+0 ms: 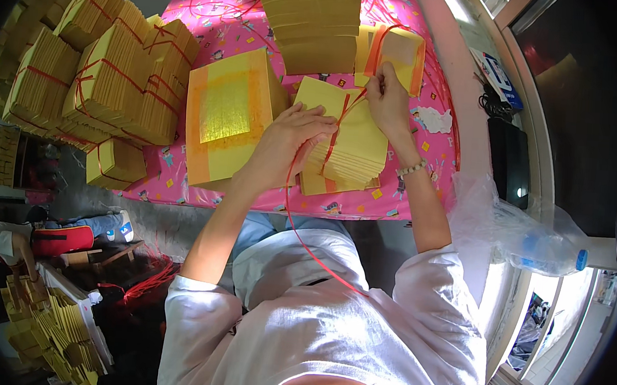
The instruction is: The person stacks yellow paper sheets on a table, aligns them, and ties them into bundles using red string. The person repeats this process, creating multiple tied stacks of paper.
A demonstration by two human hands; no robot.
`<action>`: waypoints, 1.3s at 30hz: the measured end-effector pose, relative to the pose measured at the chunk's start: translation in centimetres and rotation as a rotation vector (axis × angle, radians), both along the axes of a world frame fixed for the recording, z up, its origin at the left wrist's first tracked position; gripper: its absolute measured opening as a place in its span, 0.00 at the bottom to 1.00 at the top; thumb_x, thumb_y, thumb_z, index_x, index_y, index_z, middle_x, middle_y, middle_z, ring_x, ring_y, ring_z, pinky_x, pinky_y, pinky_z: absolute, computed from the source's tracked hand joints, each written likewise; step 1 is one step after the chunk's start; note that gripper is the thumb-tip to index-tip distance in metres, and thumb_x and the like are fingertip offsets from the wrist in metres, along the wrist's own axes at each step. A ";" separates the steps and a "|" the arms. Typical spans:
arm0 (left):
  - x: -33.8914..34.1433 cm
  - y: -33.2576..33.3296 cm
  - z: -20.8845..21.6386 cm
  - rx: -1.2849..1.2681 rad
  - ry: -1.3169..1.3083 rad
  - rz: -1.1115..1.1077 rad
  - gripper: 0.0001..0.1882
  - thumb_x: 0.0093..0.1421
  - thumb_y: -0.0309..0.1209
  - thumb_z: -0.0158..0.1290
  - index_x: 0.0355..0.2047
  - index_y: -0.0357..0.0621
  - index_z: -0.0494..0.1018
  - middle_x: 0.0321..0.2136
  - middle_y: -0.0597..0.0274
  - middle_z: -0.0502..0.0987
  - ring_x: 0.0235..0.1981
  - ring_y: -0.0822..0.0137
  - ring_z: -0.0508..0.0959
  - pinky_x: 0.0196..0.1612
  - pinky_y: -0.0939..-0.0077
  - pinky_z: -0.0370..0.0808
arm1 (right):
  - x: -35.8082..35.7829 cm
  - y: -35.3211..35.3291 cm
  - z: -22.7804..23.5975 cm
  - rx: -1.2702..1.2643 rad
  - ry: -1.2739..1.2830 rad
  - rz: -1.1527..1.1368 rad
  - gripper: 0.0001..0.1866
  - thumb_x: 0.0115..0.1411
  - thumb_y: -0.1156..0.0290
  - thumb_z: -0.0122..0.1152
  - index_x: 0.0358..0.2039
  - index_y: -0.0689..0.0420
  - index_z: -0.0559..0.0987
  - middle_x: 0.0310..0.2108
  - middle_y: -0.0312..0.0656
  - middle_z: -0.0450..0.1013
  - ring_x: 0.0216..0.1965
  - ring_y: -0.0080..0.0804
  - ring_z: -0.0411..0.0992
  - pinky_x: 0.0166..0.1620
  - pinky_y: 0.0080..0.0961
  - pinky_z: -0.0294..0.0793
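A stack of yellow paper sheets (361, 135) lies in front of me on the table, its near layers fanned out. Red string (340, 123) runs across its top. My left hand (298, 131) is laid over the stack's left side, fingers together, gripping it; a loose length of string trails from beneath the palm down to my shirt. At the stack's upper right, my right hand (390, 102) is closed in a pinch on the string and pulls it taut. Left of the stack sits a large yellow paper block (230, 108) with a gold foil square and orange border.
Tied yellow bundles (116, 72) are piled at the left. A tall yellow stack (309, 28) and an orange-banded paper pack (411, 56) stand at the back of the pink patterned table (172, 196). A plastic bottle (547, 252) lies at right. Another person (15, 243) works lower left.
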State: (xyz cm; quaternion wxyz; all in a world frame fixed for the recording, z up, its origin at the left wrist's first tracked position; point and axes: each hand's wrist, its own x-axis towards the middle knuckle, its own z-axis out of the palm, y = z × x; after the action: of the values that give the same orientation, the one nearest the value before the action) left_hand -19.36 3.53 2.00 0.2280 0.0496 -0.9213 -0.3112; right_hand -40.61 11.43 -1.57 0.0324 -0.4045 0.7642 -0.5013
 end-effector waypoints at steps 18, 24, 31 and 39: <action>-1.3 -2.0 -0.9 0.281 0.142 0.488 0.05 0.55 0.23 0.57 0.33 0.34 0.79 0.27 0.53 0.80 0.25 0.70 0.78 0.29 0.77 0.74 | 2.1 4.2 -1.6 -0.537 -0.373 -0.016 0.06 0.66 0.74 0.49 0.41 0.63 0.70 0.33 0.41 0.73 0.31 0.22 0.73 0.36 0.17 0.75; -1.2 -3.1 -0.5 0.282 0.102 0.457 0.06 0.53 0.24 0.59 0.31 0.34 0.79 0.24 0.51 0.80 0.24 0.70 0.79 0.29 0.78 0.74 | 4.8 8.8 -3.7 -0.594 -0.653 -0.128 0.07 0.66 0.71 0.50 0.40 0.62 0.72 0.33 0.39 0.75 0.33 0.24 0.75 0.40 0.21 0.76; -1.6 -3.9 0.0 0.270 -0.074 0.438 0.08 0.54 0.27 0.60 0.28 0.33 0.74 0.22 0.58 0.78 0.24 0.74 0.75 0.29 0.76 0.73 | 5.6 10.5 -6.6 -0.410 -1.167 -0.181 0.09 0.67 0.67 0.48 0.41 0.58 0.74 0.36 0.36 0.75 0.40 0.22 0.72 0.44 0.22 0.70; -2.1 -3.7 -0.9 0.141 -0.015 0.405 0.08 0.53 0.24 0.59 0.26 0.35 0.70 0.19 0.61 0.73 0.21 0.74 0.71 0.26 0.77 0.69 | 6.7 8.8 -8.2 -0.419 -0.913 -0.156 0.05 0.66 0.71 0.49 0.35 0.58 0.72 0.35 0.33 0.72 0.38 0.17 0.68 0.40 0.17 0.67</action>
State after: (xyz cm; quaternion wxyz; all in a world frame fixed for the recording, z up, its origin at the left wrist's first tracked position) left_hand -21.49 -0.22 1.06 0.2750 0.2516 -0.8701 -0.3225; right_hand -33.88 20.27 -9.75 0.2436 -0.0837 0.5832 -0.7704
